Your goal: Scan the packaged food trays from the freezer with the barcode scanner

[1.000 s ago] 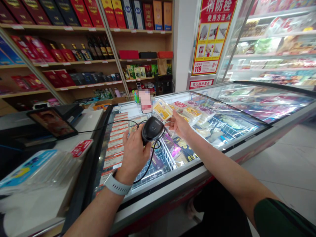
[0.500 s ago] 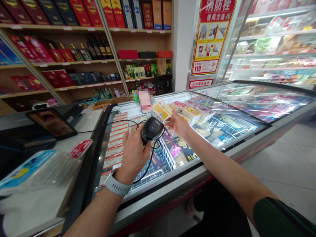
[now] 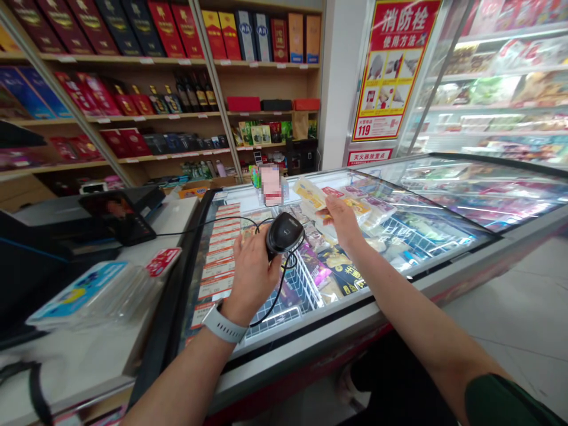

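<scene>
My left hand (image 3: 255, 263), with a grey watch band on its wrist, is wrapped round a black barcode scanner (image 3: 285, 232). Its dark cable hangs below and also runs left. To the right of the scanner, my right hand (image 3: 341, 222) grips a clear flat package with a yellow label (image 3: 310, 193) by its near edge. The package is tilted above the freezer's glass top. Part of it is hidden behind my fingers. Several similar packs with red, yellow and purple labels (image 3: 357, 204) lie just behind my right hand.
Below my hands is a glass-topped chest freezer (image 3: 284, 370) with wire baskets (image 3: 306, 278) inside. Price labels (image 3: 219, 260) line its left end. On the counter at left are a stack of clear packs (image 3: 95, 293) and a small screen (image 3: 116, 216). Shelves (image 3: 146, 115) stand behind.
My right hand has turned the yellow-labelled package, so its label now shows at a steeper slant. The whole view has shifted a little left. The scanner stays in my left hand.
</scene>
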### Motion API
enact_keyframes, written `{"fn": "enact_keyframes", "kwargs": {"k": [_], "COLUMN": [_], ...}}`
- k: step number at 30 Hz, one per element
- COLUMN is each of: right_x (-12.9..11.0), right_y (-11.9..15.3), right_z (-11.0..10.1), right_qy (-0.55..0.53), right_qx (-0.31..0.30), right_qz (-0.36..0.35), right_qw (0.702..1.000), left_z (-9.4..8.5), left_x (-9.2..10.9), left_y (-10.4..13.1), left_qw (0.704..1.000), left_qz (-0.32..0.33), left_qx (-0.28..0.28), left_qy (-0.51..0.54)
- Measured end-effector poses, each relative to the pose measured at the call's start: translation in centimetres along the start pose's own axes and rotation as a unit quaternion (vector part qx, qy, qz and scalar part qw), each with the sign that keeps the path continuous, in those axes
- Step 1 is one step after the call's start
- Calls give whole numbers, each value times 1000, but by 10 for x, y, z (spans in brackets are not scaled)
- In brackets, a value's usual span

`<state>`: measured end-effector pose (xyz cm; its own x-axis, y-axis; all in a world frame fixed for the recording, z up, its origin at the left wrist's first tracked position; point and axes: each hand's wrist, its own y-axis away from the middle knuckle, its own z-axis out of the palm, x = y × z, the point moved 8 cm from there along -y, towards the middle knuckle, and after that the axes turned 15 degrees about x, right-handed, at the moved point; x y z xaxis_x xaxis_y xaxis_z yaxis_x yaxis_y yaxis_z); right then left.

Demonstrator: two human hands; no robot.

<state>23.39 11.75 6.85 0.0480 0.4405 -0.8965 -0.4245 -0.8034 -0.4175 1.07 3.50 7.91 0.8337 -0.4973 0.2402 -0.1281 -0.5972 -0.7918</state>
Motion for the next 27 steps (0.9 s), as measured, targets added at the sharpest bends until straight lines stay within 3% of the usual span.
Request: {"fn": "enact_keyframes", "kwargs": {"k": [4, 9, 13, 19, 23, 27], "right_x": [-30, -41, -29, -14, -15, -23], "right_y": [-1, 12, 21, 31, 36, 41], "right_z": [-30, -56, -63, -55, -51, -47], "right_qy": [164, 385, 488, 583, 601, 581], "right_qx": [69, 99, 73, 32, 33, 39], "right_qz": [-184, -314, -336, -346, -352, -381], "right_qw": [967, 862, 802, 734, 716, 718], "left_z": [-2, -4, -4, -4, -5, -8], "left_x": [0, 0, 0, 1, 1, 1], "left_y": [-1, -2, -2, -3, -3, -3], "left_qw": [1000, 1000, 1000, 1000, 1000, 999], "left_qz": [1, -1, -2, -6, -10, -14], "left_qx": [6, 14, 18, 17, 20, 27], "left_qy": [7, 12, 16, 17, 21, 30]}}
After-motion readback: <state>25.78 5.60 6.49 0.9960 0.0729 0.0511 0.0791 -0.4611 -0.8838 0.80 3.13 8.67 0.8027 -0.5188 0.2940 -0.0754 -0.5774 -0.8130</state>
